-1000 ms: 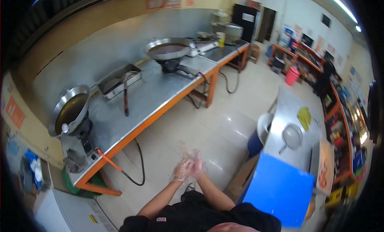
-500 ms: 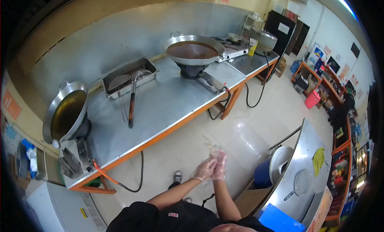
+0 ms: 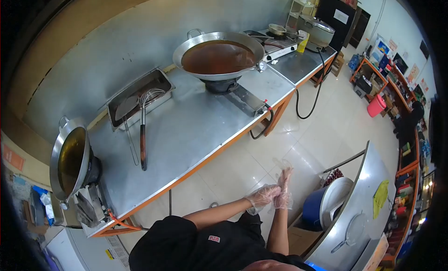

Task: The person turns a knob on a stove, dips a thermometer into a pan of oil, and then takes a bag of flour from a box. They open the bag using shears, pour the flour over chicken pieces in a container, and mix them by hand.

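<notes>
My two hands meet in front of my chest, above the tiled floor. My left hand (image 3: 262, 196) wears a clear plastic glove and grips the cuff of the glove on my right hand (image 3: 283, 190), whose fingers point up. The loose end of the right glove (image 3: 282, 164) sticks out above the fingertips. A long steel table (image 3: 196, 131) with an orange frame stands in front of me. On it a big wok (image 3: 219, 56) full of brown liquid sits on a gas burner.
A second wok (image 3: 70, 161) sits at the table's left end. A steel tray (image 3: 135, 98) holds wire skimmers with dark handles. To my right stand a steel counter (image 3: 368, 196), a blue bin (image 3: 312, 210) with a white lid, and a cardboard box.
The view swung toward the steel table, so the big wok is closer. My hands stayed pressed together and now sit further right, the right hand's fingers raised more upright.
</notes>
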